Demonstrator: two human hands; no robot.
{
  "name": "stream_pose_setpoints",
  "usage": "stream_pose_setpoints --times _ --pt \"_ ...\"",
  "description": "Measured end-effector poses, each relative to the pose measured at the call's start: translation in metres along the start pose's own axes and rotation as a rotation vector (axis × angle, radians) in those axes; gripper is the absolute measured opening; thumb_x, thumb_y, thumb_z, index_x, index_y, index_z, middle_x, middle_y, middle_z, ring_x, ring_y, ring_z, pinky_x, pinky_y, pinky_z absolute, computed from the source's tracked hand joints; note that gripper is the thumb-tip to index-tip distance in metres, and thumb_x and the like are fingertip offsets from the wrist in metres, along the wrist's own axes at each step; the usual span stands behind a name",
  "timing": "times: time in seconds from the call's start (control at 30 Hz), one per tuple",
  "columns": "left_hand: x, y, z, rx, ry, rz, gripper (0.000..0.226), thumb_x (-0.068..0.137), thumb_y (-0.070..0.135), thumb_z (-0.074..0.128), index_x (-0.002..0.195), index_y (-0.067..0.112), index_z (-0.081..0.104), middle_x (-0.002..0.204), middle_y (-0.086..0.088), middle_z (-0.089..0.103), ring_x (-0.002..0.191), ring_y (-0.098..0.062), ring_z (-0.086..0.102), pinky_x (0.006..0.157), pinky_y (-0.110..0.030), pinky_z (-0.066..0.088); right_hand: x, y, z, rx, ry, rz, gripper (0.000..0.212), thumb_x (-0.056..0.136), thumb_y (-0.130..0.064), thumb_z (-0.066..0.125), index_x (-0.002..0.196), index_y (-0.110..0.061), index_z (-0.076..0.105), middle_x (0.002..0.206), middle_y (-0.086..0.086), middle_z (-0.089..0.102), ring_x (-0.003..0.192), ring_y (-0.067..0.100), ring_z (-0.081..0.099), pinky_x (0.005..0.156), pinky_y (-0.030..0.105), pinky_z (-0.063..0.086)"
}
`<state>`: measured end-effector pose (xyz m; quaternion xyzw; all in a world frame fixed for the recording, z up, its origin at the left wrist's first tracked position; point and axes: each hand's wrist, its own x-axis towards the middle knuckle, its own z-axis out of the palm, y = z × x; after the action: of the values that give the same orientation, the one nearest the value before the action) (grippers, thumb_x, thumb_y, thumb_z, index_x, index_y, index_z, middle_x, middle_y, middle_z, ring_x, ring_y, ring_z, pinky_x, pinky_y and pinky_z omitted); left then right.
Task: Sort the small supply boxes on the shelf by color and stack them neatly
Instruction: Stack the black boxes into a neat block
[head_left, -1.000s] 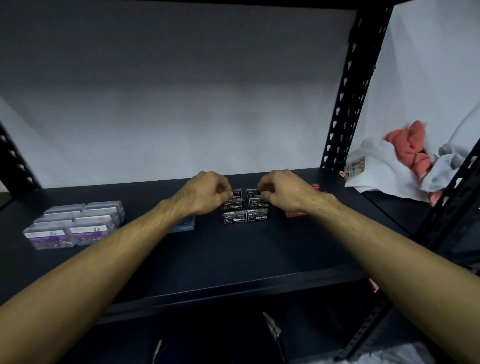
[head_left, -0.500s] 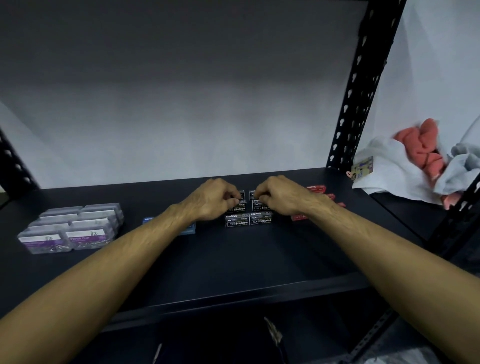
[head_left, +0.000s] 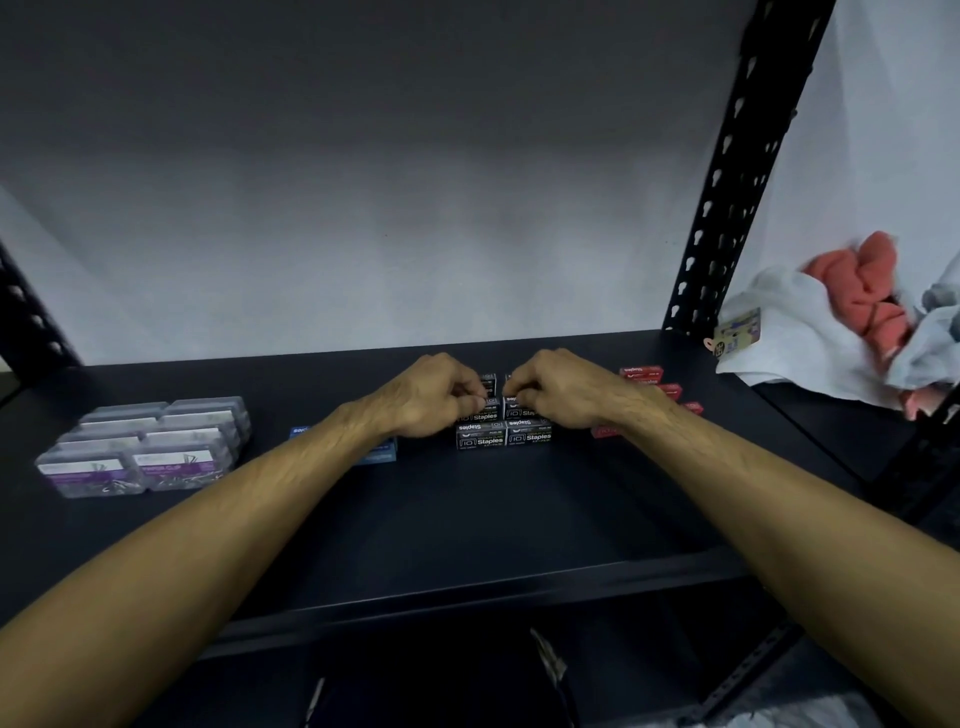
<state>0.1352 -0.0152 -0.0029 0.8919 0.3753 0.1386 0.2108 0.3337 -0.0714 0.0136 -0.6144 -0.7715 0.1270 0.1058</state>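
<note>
Shelf (head_left: 467, 519), centre: black staple boxes (head_left: 503, 435), stacked; left hand (head_left: 431, 397) and right hand (head_left: 553, 389) each in a narrow grip pinching upper boxes. Purple clip boxes (head_left: 140, 452) far left; red boxes (head_left: 644, 375) right.

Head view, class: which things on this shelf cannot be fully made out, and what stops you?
- Blue boxes: mostly hidden under the left forearm.
- Red boxes: partly covered by the right hand and wrist; count unclear.
- Black staple boxes: upper ones covered by the left hand and right hand.
- Purple-labelled boxes: print too blurred.
</note>
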Motion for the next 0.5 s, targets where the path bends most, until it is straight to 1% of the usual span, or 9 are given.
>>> stream_pose_setpoints --times 0.07,0.13,0.3,0.37,0.43,0.5 --pt "-0.0005 0.0013 -0.0003 -0.007 -0.002 -0.004 0.013 0.094 0.026 0.064 0.098 0.018 0.074 0.077 0.014 0.068 0.060 0.006 0.060 0.063 -0.013 0.043 -0.0006 -0.0012 0.0003 0.005 -0.005 -0.004 0.027 0.097 -0.016 0.055 0.120 -0.019 0.070 0.124 -0.004 0.068 0.116 0.011 0.060 0.097 0.022 0.042" --pt "-0.0015 0.0019 -0.0004 -0.015 -0.008 -0.006 0.013 0.094 0.026 0.065 0.097 0.018 0.074 0.077 0.013 0.069 0.060 0.002 0.061 0.061 -0.013 0.045 -0.0015 -0.0025 0.0006 0.005 -0.010 -0.008 0.026 0.098 -0.016 0.056 0.120 -0.019 0.070 0.123 -0.005 0.068 0.116 0.011 0.060 0.093 0.020 0.040" --pt "-0.0028 0.0046 -0.0017 -0.023 -0.027 -0.017 0.014 0.094 0.025 0.065 0.098 0.016 0.074 0.071 0.014 0.066 0.052 0.006 0.059 0.054 -0.007 0.042 -0.0044 -0.0026 0.0006 0.022 -0.017 -0.006 0.027 0.098 -0.017 0.055 0.121 -0.020 0.069 0.125 -0.005 0.067 0.118 0.011 0.059 0.094 0.020 0.040" --pt "-0.0033 0.0060 -0.0020 -0.034 -0.038 -0.023 0.014 0.094 0.024 0.064 0.100 0.015 0.074 0.070 0.016 0.065 0.051 0.010 0.057 0.051 -0.004 0.039 -0.0069 -0.0031 -0.0002 0.030 -0.024 -0.003 0.028 0.098 -0.016 0.054 0.122 -0.021 0.069 0.127 -0.004 0.066 0.119 0.011 0.058 0.094 0.020 0.039" --pt "-0.0044 0.0078 -0.0019 -0.040 -0.044 -0.027 0.015 0.094 0.022 0.064 0.102 0.015 0.075 0.069 0.018 0.063 0.051 0.014 0.056 0.050 -0.003 0.038 -0.0087 -0.0032 -0.0009 0.037 -0.030 -0.002 0.030 0.098 -0.014 0.052 0.122 -0.023 0.069 0.126 -0.005 0.067 0.117 0.011 0.059 0.092 0.020 0.039" --pt "-0.0058 0.0093 -0.0018 -0.042 -0.047 -0.029 0.015 0.094 0.022 0.064 0.103 0.016 0.075 0.066 0.019 0.062 0.050 0.014 0.056 0.049 -0.003 0.038 -0.0098 -0.0032 -0.0011 0.042 -0.034 0.005 0.030 0.098 -0.014 0.053 0.121 -0.024 0.069 0.123 -0.005 0.068 0.113 0.009 0.060 0.089 0.020 0.039"
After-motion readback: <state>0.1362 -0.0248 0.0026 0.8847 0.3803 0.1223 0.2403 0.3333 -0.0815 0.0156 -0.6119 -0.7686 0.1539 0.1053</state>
